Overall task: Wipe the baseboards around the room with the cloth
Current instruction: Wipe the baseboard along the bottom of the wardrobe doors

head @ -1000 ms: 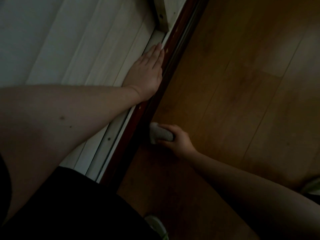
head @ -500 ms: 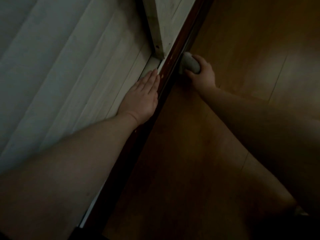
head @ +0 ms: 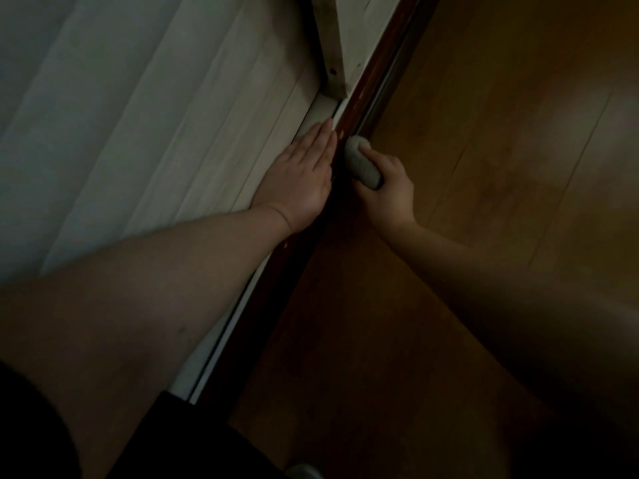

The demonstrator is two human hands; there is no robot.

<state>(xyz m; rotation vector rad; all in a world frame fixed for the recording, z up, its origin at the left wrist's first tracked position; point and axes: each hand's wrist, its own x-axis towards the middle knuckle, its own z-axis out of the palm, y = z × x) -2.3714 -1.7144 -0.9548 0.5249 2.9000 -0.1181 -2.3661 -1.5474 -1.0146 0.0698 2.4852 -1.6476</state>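
The room is dim. The person's left hand (head: pixel 300 174) lies flat on the pale, ridged white wall panel (head: pixel 166 133), fingers straight and pressed close together, their tips pointing up along the panel's lower edge toward a white upright post (head: pixel 333 46). The heel of that hand sits just at the line where the panel meets the dark reddish-brown wooden baseboard (head: pixel 371 84), which runs on a slant from the top of the view down toward the person's dark clothing (head: pixel 193 440).

The right hand (head: pixel 389 193) is lower, on the floor side of the strip. Its fingers are curled round a small, bunched-up light grey cloth (head: pixel 361 162), gripping it, and the cloth is pushed up against the face of the baseboard, directly beside the left hand's fingers with only the strip's top edge between them. How the thumb lies I cannot tell; it is hidden behind the cloth.

The orange-brown wooden plank floor (head: pixel 501 167) spreads out to the right, with a soft patch of light on it. Both bare forearms reach in from the bottom of the view.
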